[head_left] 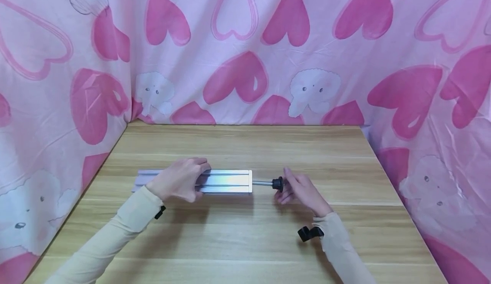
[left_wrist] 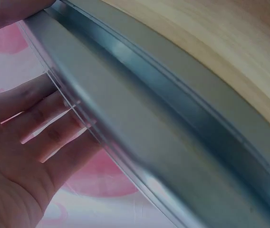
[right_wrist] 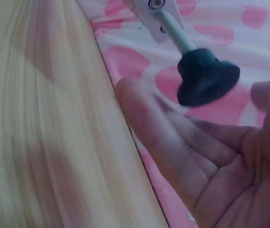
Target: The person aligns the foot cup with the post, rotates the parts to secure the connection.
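Nearest are the two cream sleeves (head_left: 88, 245), reaching in over the wood-grained counter (head_left: 230, 237). A small black fitting (head_left: 310, 233) sits at the right wrist, and part of another black piece (head_left: 160, 212) shows at the left.

Farther in, the left hand (head_left: 180, 179) holds a grooved silver metal profile (head_left: 226, 179), its grip spanning the bar from above, with the thumb on the near side and the fingers over the far side. The profile lies crosswise over the middle of the counter, its long channels running left to right. A pale end plate (head_left: 250, 182) closes its right end, and from there a slim metal rod (head_left: 262, 183) juts out to a black flared foot (head_left: 278, 184).

The right hand (head_left: 304, 192) is just beside that foot; its grip is wide and loose, and in the right wrist view the foot stands between thumb and fingers with gaps around it.

Behind the counter hangs a pink curtain (head_left: 238, 73) printed with hearts and white fluffy animals.
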Tool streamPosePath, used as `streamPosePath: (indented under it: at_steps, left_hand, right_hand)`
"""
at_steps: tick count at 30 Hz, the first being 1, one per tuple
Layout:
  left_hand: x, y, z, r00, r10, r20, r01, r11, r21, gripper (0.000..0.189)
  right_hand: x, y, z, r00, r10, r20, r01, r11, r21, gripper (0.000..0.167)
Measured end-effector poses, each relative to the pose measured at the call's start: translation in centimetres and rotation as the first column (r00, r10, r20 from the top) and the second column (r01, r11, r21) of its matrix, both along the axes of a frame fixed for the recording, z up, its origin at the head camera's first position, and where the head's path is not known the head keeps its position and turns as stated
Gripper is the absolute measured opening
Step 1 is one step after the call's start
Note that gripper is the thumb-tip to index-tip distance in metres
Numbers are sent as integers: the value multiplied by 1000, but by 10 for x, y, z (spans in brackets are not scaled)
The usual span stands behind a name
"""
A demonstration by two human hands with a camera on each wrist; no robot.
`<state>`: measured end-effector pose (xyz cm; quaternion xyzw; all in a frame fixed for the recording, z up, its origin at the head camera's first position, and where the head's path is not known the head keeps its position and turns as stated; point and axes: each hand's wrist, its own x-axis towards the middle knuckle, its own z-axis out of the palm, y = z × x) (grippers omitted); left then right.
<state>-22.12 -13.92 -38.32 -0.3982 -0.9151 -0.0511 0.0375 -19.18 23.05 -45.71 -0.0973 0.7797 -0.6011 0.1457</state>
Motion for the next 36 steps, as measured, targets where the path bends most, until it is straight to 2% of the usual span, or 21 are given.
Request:
streamPosePath:
  at_steps: [2,4,5,9,11,16,22,31,36]
  left_hand:
    - [0,-1,0,1000,13,13,-13,1000,2,56]
    - [-1,-1,1,1000,23,21,-23,1000,3,57]
    - [-1,-2,1,999,24,22,-24,1000,4,56]
    - [-2,-4,2,999,26,20,-27,1000,12,54]
    - [-2,-3,2,1000,25,15,-25,1000,18,53]
    - [-1,-1,4,1000,12,0,-12,1000,19,53]
    - [2,2,2,1000,11,-6,-11,1000,23,51]
    - [3,6,-2,1000,-6,-21,7,999,34,53]
    - [3,9,-4,999,0,-41,2,999,38,52]
  right_hand:
    - [3,4,0,998,-21,-66,24,998,50,60]
    - [5,7,0,988,-12,-155,21,998,51,45]
    - [6,8,-1,981,-3,-196,11,999,40,43]
    - [7,10,-3,952,45,-303,-70,995,-73,63]
    - [7,10,-4,944,45,-326,-82,992,-100,63]
    - [7,10,-3,944,20,-330,-63,991,-121,55]
    - [11,13,-1,954,-2,-299,-11,999,-43,49]
    - [11,14,-6,966,3,-257,-14,999,-44,31]
    - [11,10,-5,975,-26,-222,16,999,-47,35]
